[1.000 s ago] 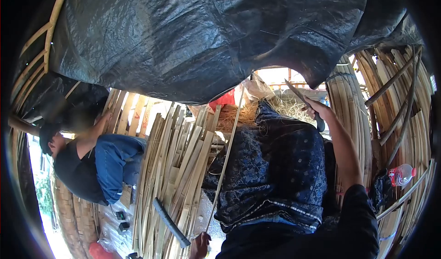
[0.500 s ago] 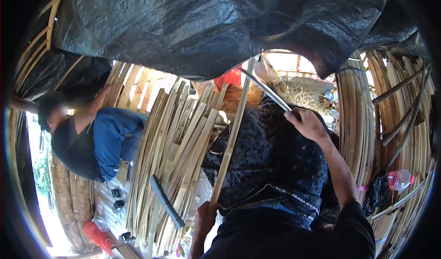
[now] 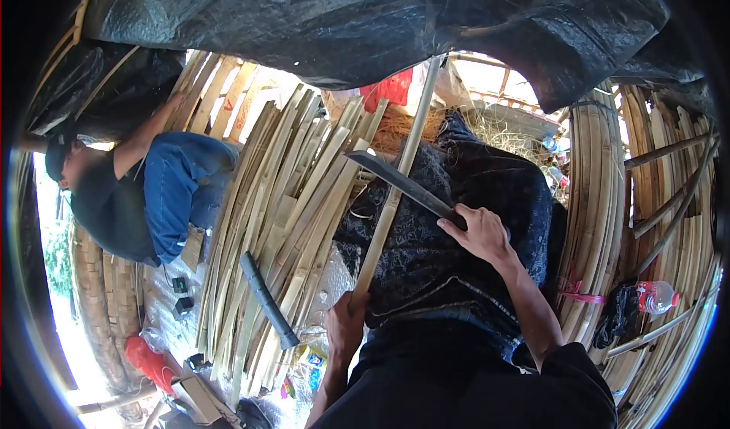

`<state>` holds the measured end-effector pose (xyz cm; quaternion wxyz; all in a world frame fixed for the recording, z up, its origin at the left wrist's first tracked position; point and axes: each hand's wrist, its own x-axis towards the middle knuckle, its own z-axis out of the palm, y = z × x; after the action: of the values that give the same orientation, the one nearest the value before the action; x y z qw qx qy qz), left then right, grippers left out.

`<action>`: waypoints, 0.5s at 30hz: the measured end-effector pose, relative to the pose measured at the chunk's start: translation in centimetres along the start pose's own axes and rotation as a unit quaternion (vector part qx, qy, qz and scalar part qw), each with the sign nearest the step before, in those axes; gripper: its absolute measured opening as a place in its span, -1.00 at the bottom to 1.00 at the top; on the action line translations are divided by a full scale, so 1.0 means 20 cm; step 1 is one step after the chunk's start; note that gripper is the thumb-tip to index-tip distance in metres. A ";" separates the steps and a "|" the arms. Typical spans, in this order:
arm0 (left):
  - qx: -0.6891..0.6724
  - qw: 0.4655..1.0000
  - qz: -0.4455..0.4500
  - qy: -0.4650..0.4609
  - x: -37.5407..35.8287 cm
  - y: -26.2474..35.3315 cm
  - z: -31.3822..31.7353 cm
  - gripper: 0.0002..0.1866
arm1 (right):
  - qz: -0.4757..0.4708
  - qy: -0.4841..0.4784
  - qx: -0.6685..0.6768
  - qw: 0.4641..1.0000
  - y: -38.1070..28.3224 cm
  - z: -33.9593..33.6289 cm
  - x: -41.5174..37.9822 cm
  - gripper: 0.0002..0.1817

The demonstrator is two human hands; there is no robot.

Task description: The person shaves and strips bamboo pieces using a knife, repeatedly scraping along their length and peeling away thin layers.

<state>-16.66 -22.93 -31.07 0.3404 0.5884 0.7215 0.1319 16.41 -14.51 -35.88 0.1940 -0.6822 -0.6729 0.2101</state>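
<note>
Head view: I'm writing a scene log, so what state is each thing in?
Knife, blade bare, crossing above the bamboo strip; contact unclear
Bamboo strip, held slanting
Right grip, closed on the knife
Left grip, closed on the bamboo strip
Loose strips, piled lengthwise
Dark rod, lying on loose strips
Right-side bundle, tied with pink band
Bottle, capped
Black tarp, hanging, wrinkled

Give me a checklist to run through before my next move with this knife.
1. Left hand gripping the long strip: ok.
2. Right hand closed around the knife: ok.
3. Left hand apart from the knife: ok.
4. Knife touching the strip: cannot tell; it crosses in front of it.
5. Dark cloth over your lap: ok.
6. Co-worker apart from the knife: ok, beyond the pile of strips.
</note>
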 end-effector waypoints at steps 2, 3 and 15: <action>0.000 1.000 -0.011 0.003 0.00 0.02 0.00 -0.68 | 0.000 -0.008 0.004 1.000 0.00 0.01 0.01 -0.38; 0.004 1.000 -0.011 0.007 0.00 0.03 0.00 -0.68 | 0.001 -0.009 0.000 1.000 0.00 0.02 0.01 -0.38; -0.059 0.996 -0.031 -0.060 0.00 -0.04 -0.03 -0.63 | 0.008 -0.050 -0.014 0.999 -0.01 0.06 0.01 -0.45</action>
<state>-17.73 -23.13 -31.11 0.4208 0.5517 0.7085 0.1287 15.53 -14.42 -36.76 0.1489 -0.6788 -0.6794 0.2354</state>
